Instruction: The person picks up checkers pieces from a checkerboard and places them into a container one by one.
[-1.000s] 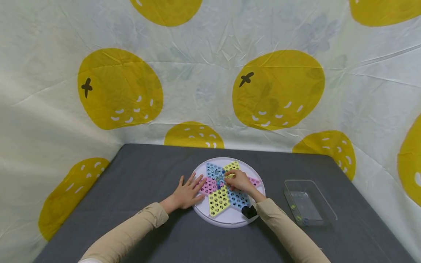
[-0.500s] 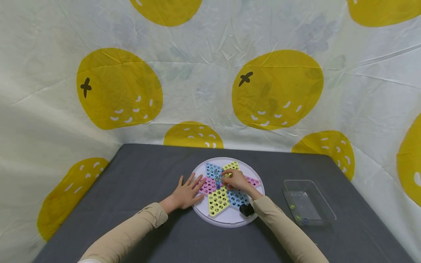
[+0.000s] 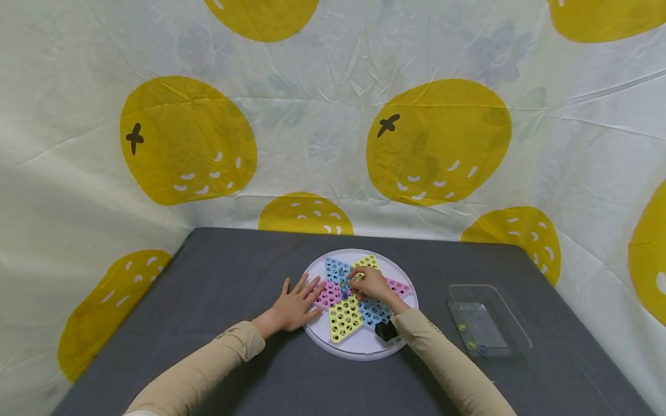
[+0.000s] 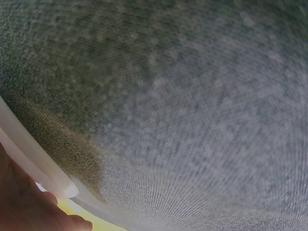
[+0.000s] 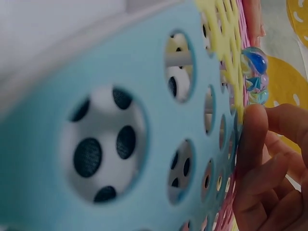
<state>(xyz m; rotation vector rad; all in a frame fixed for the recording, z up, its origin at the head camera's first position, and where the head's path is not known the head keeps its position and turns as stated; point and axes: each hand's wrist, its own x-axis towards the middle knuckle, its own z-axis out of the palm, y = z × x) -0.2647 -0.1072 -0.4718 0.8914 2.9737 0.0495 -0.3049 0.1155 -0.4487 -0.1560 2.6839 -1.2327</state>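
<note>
A round white Chinese checkers board [image 3: 359, 351] with a pink, yellow and blue star of holes lies on the table. My left hand [image 3: 292, 305] rests spread on its left rim, fingers straight over the pink part. Several glass marbles [image 5: 256, 67], blue and clear, sit clustered at the star's middle. Over that spot my right hand [image 3: 376, 286] bends down from the right; in the right wrist view its thumb [image 5: 253, 118] and index finger are right at the nearest clear marble, pinching it. The left wrist view shows mostly cloth, with part of the left hand at the white rim [image 4: 41, 166].
A clear plastic box [image 3: 489, 323] with a few marbles [image 3: 470, 345] along its left side stands right of the board. Dark grey cloth [image 3: 250, 260] covers the table. Behind hangs a white curtain [image 3: 312, 115] with yellow fruit shapes.
My right hand has shifted slightly left over the star's middle, its fingertips coming down at the marbles. The left hand has stayed in place.
</note>
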